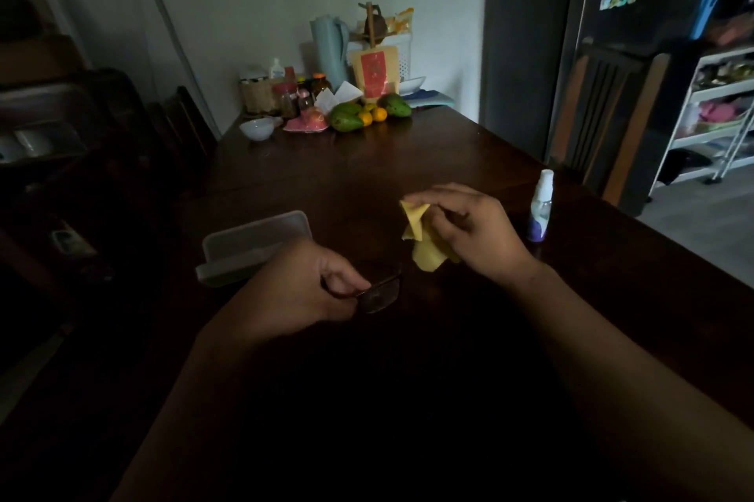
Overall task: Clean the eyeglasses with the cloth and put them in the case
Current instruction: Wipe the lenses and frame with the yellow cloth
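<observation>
My left hand grips dark-framed eyeglasses low over the dark wooden table; one lens sticks out to the right of my fingers. My right hand pinches a crumpled yellow cloth, held a little right of and beyond the glasses. A translucent case lies open on the table just beyond my left hand. The scene is dim, so the far half of the glasses is hard to make out.
A small white spray bottle with a purple label stands right of my right hand. At the far end of the table are fruit, jars, a white bowl and a blue jug. A fridge and a shelf cart stand at right.
</observation>
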Available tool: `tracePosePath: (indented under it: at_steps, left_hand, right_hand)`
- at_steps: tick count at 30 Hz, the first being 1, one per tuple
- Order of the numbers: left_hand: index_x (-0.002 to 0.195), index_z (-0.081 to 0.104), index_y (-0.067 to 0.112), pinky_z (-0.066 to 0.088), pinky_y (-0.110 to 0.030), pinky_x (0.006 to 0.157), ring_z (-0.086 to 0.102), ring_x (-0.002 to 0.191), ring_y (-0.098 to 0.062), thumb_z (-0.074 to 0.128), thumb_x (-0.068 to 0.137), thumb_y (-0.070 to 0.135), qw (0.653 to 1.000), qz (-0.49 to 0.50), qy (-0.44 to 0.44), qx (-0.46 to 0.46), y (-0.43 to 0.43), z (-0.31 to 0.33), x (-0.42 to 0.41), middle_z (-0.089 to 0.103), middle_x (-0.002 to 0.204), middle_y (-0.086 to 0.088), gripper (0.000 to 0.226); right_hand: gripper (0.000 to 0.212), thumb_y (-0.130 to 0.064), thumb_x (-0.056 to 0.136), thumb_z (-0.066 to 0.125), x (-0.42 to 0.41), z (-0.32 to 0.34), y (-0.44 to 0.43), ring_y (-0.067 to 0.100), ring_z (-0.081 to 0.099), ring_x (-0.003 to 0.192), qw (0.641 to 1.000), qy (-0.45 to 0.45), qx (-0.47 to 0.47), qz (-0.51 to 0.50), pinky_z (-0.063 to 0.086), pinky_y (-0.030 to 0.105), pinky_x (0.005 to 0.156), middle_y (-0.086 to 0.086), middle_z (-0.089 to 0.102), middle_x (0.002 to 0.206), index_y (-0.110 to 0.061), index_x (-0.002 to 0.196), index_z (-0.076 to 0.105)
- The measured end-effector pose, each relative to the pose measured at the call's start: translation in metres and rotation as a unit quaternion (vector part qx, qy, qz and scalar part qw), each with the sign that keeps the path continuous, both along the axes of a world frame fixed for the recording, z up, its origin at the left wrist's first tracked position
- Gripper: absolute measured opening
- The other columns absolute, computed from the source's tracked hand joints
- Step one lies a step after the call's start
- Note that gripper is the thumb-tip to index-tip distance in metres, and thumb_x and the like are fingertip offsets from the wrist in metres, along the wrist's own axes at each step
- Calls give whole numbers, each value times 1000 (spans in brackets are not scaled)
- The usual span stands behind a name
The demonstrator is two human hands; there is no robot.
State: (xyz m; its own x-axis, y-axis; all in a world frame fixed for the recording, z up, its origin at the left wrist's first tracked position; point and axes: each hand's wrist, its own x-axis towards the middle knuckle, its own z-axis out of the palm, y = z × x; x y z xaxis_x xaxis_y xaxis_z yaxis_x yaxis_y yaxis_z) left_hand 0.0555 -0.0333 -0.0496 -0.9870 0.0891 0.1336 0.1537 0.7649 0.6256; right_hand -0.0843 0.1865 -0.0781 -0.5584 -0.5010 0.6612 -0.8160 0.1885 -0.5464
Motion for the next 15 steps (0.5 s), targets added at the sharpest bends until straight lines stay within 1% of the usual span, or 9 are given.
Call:
tracePosePath:
  at_steps: [2,4,6,8,9,10,12,14,15]
  left_hand:
    - [84,78,30,56,-21,62,73,68,-5,80,74,5,998,2,-45,-39,-1,-1,-1,77,72,13,27]
    - [82,75,35,53,-17,61,72,70,1,79,76,11,997,15,-55,-58,-2,-3,-3,76,75,16,26]
    - [93,74,39,49,-14,67,68,79,8,76,80,24,998,31,-10,-61,1,-6,-7,75,85,22,21]
    - [112,68,42,44,-10,73,61,89,17,69,85,40,995,58,29,-76,11,-12,-13,67,98,33,27]
    - [115,67,42,42,-9,74,57,90,20,65,87,46,992,71,37,-92,18,-15,-16,64,99,36,28]
    - [112,69,40,42,-9,73,57,88,21,61,88,49,991,76,39,-102,25,-18,-20,64,96,36,26]
    - [91,75,34,46,-17,63,63,74,11,57,91,49,991,91,28,-98,38,-24,-26,71,78,25,23]
    - [71,72,25,47,-25,51,64,57,-2,57,91,49,987,133,15,-88,44,-25,-33,69,63,7,35]
    - [67,71,22,48,-28,49,64,53,-6,58,91,48,985,155,9,-80,46,-24,-35,69,60,3,38]
  right_hand:
    - [33,3,96,57,-1,1,2,-1,58,111,1000,-1,5,0,40,12,97,-4,66,118,-12,121,72]
    - [33,2,96,57,-2,1,3,2,59,112,1000,-3,6,3,42,15,97,-2,67,119,-13,122,72]
    - [32,1,96,58,-3,1,3,3,60,111,1000,-5,6,6,44,18,96,-3,67,118,-14,121,72]
    - [31,-1,96,59,-4,0,4,4,61,111,1000,-8,12,6,45,20,95,-6,66,117,-16,120,72]
    - [31,-1,96,59,-5,0,4,5,61,111,1000,-8,16,5,45,19,96,-6,66,116,-17,120,73]
    - [31,-1,96,59,-6,-1,4,5,61,111,1000,-8,19,6,44,18,96,-6,66,116,-17,120,73]
    - [32,-1,96,59,-8,-1,5,2,59,111,1000,-9,25,7,42,13,96,-6,66,115,-17,120,73]
    - [32,-2,95,60,-10,-1,6,0,58,109,1000,-10,23,7,40,9,94,-7,64,113,-17,120,72]
    - [32,-2,95,60,-10,-1,7,0,58,109,1000,-13,18,5,40,8,93,-7,64,113,-17,120,72]
